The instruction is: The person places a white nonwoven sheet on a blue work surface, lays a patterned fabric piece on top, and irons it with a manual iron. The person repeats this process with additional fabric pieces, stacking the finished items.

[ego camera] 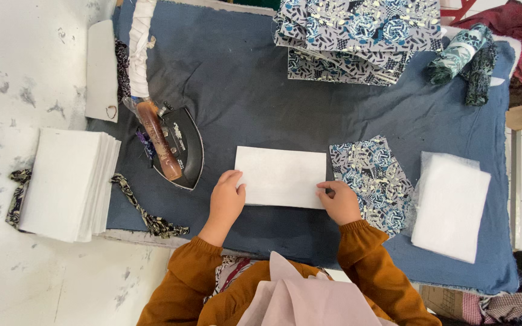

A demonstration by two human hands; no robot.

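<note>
A white rectangular piece of interfacing lies flat in the middle of a blue-grey padded ironing surface. My left hand presses its lower left corner with the fingers. My right hand pinches its lower right corner. Beside that corner lies a blue, black and white patterned fabric piece. A black iron with a brown handle rests on its side left of the white piece, apart from my left hand.
A stack of white pieces sits at the left edge, another white stack at the right. Folded patterned fabric is piled at the back, with rolled fabric beside it. A patterned strip lies near the front edge.
</note>
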